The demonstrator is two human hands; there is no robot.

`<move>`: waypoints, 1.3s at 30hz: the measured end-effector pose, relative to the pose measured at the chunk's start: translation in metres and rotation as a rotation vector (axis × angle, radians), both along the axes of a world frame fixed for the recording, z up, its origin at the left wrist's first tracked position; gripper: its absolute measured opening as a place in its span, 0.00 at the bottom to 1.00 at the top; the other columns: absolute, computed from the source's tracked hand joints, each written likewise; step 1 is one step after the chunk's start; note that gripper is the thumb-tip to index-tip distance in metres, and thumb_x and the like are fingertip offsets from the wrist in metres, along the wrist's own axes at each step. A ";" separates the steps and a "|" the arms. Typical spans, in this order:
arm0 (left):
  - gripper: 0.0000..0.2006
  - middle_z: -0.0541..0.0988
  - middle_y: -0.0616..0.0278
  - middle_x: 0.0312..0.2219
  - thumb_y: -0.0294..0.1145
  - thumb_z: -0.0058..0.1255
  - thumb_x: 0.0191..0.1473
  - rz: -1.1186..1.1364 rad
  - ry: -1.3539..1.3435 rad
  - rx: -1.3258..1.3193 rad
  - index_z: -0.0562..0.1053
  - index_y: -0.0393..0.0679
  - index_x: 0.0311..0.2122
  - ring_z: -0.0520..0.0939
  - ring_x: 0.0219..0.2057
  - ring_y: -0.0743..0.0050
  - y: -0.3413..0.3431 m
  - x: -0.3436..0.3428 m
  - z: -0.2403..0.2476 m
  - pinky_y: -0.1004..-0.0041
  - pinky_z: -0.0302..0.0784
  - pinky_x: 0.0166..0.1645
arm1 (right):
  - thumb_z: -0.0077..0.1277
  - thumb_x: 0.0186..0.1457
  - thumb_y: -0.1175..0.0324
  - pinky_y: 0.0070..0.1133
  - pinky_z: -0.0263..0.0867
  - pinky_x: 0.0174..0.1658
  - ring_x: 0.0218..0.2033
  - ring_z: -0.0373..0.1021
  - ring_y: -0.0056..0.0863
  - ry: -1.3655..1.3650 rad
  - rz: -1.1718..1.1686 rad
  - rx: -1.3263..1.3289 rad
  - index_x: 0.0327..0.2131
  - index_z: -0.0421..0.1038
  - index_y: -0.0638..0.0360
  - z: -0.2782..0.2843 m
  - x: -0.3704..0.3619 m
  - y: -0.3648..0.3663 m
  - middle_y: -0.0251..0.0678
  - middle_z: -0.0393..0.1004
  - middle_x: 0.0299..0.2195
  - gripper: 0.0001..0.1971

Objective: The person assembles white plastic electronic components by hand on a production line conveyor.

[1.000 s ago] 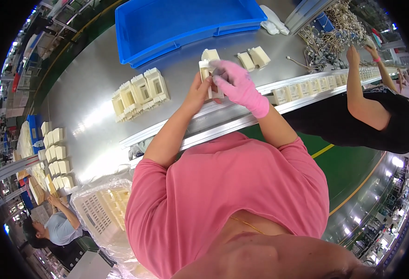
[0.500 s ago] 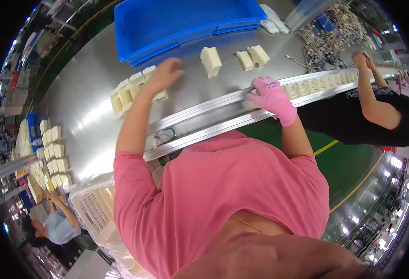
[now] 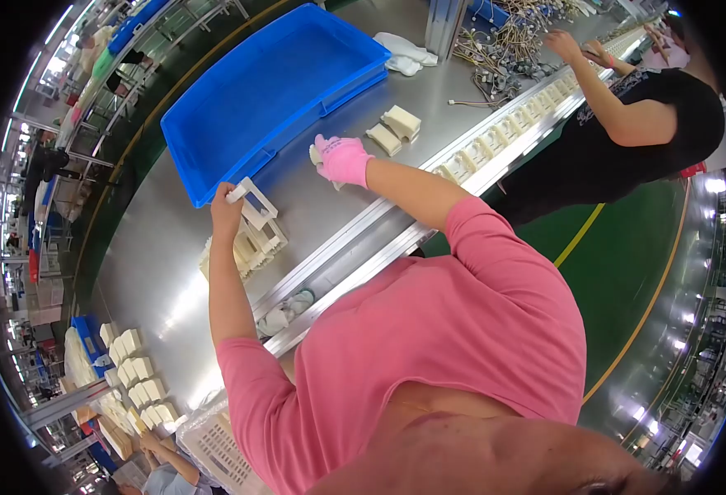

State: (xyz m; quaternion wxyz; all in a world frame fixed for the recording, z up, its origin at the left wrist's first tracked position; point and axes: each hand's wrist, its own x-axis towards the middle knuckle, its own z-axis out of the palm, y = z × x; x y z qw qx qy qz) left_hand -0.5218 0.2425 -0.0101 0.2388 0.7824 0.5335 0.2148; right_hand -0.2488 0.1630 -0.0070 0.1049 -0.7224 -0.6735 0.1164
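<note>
Matt plastic frame [image 3: 262, 196] — glossy metal tabletop [image 3: 152, 247]

From here I see a pink, dark-marked glove [image 3: 348, 163] over the right grip [image 3: 343, 160]; behind it, a rose-pink, elbow-sleeved top [image 3: 445, 330].
</note>
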 end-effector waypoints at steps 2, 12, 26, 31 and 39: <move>0.12 0.72 0.63 0.29 0.21 0.46 0.43 0.000 -0.468 -0.135 0.67 0.46 0.36 0.76 0.34 0.70 -0.009 0.004 0.011 0.73 0.70 0.37 | 0.44 0.45 0.57 0.31 0.64 0.37 0.34 0.70 0.39 0.016 0.026 -0.127 0.36 0.57 0.60 -0.003 -0.006 0.008 0.44 0.71 0.32 0.19; 0.13 0.72 0.61 0.35 0.36 0.41 0.51 0.242 -1.144 -0.708 0.67 0.42 0.41 0.74 0.35 0.70 -0.066 0.067 -0.009 0.70 0.73 0.35 | 0.52 0.42 0.57 0.26 0.62 0.32 0.28 0.69 0.29 0.576 -0.025 0.167 0.32 0.63 0.61 0.023 0.004 -0.006 0.38 0.72 0.25 0.18; 0.20 0.65 0.57 0.44 0.47 0.26 0.59 -0.012 -0.868 -0.392 0.55 0.45 0.50 0.69 0.44 0.71 -0.132 0.118 0.006 0.72 0.68 0.46 | 0.44 0.49 0.57 0.30 0.64 0.27 0.23 0.69 0.41 0.425 0.216 0.355 0.41 0.60 0.58 0.048 -0.025 -0.075 0.41 0.70 0.22 0.18; 0.22 0.63 0.60 0.47 0.49 0.25 0.58 -0.073 -1.209 -0.482 0.53 0.46 0.53 0.67 0.47 0.69 -0.127 0.121 0.004 0.69 0.65 0.49 | 0.50 0.48 0.66 0.24 0.63 0.22 0.18 0.68 0.34 0.576 0.240 0.505 0.44 0.58 0.61 0.054 -0.030 -0.079 0.38 0.69 0.20 0.20; 0.22 0.63 0.61 0.48 0.46 0.26 0.59 -0.123 -1.210 -0.448 0.52 0.47 0.54 0.66 0.48 0.70 -0.126 0.120 0.007 0.70 0.64 0.50 | 0.49 0.48 0.61 0.29 0.65 0.25 0.23 0.69 0.41 0.600 0.215 0.477 0.45 0.58 0.59 0.051 -0.027 -0.073 0.42 0.70 0.23 0.22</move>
